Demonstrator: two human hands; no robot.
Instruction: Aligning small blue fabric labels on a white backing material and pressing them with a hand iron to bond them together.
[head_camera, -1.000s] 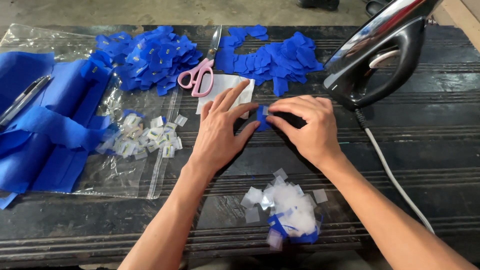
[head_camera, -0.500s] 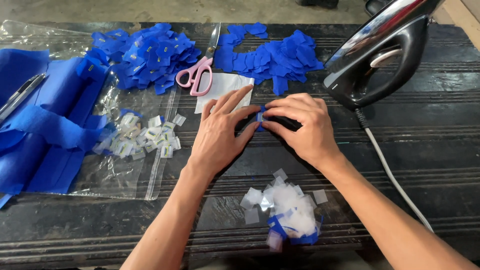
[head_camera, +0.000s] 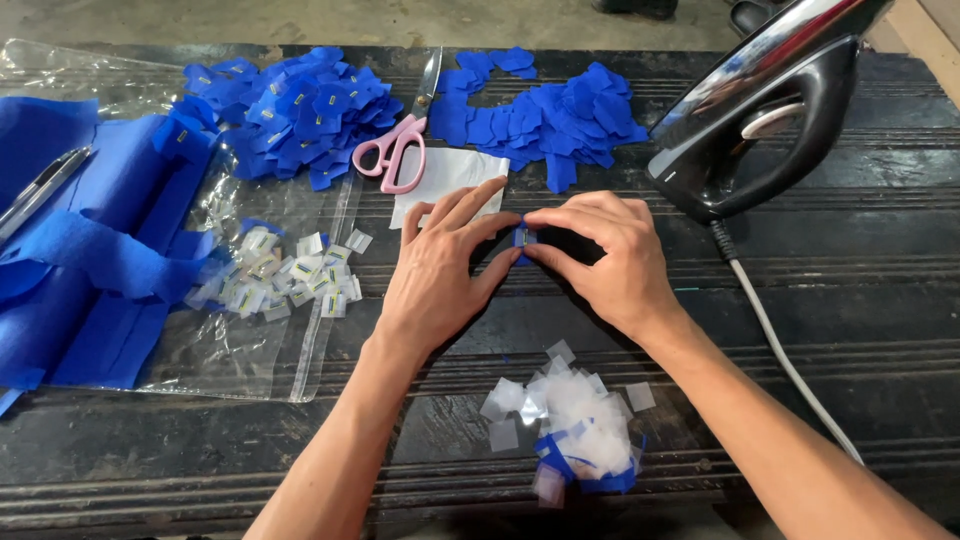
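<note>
My left hand (head_camera: 442, 268) and my right hand (head_camera: 605, 258) meet at the middle of the dark table, fingertips pinching one small blue fabric piece (head_camera: 521, 238) between them. The piece is mostly hidden by my fingers. A white paper sheet (head_camera: 440, 178) lies just behind my left hand. In front of my wrists sits a heap of small white paper squares with blue scraps (head_camera: 575, 430).
A black iron (head_camera: 760, 120) stands at the right with its white cord (head_camera: 785, 355) trailing toward me. Pink-handled scissors (head_camera: 400, 145) lie between two piles of blue fabric pieces (head_camera: 280, 110) (head_camera: 550, 115). Blue cloth (head_camera: 80, 260), a pen (head_camera: 40, 190) and a clear bag with small tags (head_camera: 285, 280) lie left.
My left hand's fingers have closed in toward my right fingertips, and both hands now pinch the small blue piece more tightly. Nothing else has moved.
</note>
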